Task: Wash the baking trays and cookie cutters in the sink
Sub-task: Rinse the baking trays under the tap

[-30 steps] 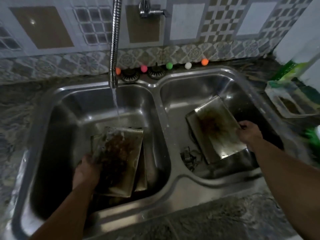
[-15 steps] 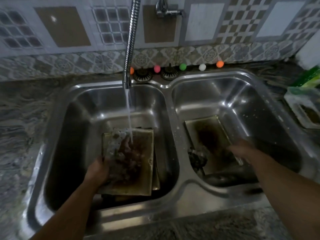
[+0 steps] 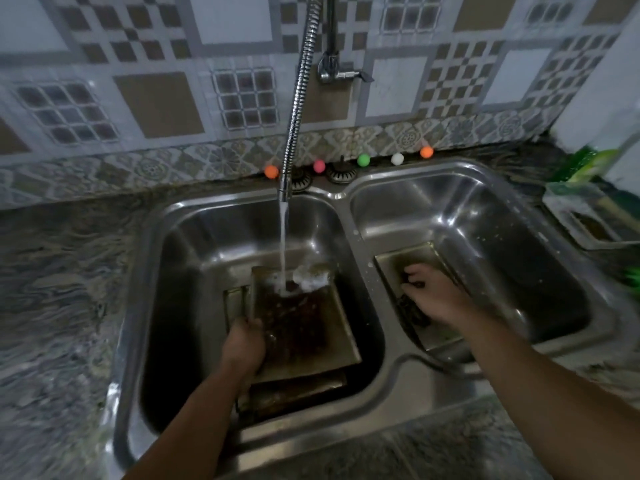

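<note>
Head view: at lower centre the left hand point(image 3: 242, 344) grips the dirty baking tray point(image 3: 304, 327) under the water in the left basin; right of centre the right hand point(image 3: 433, 296), fingers curled, touches the second tray point(image 3: 415, 258) in the steel sink point(image 3: 398, 379), patterned tiles behind

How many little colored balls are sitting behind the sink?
5, in a row along the wall: orange ball left of the faucet hose, pink ball, green ball, white ball, second orange ball farthest right. The hose could hide another.
</note>
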